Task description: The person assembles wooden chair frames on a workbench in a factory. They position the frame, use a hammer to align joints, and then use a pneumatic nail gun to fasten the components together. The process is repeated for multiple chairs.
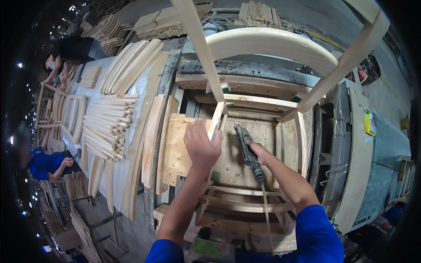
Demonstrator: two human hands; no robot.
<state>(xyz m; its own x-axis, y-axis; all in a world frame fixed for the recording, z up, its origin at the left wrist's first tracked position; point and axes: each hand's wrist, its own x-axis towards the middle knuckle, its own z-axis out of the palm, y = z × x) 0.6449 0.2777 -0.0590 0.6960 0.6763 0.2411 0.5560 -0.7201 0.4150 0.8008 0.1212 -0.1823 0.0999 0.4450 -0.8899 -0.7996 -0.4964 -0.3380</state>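
A pale wooden chair frame (263,44) stands on the workbench in front of me, its curved top rail at the far side. My left hand (201,147) presses against one of its slanted wooden legs (215,122), fingers wrapped on it. My right hand (258,151) grips a dark pneumatic nail gun (245,147), whose nose points up toward the joint where the leg meets the seat rails (254,101). An air hose (266,210) trails down from the gun.
Stacks of wooden slats and rods (109,127) lie on the long table to my left, with curved parts (131,65) further back. A person in black (70,50) bends over at the far left; another in blue (46,164) crouches lower left. Metal machinery (346,149) is to my right.
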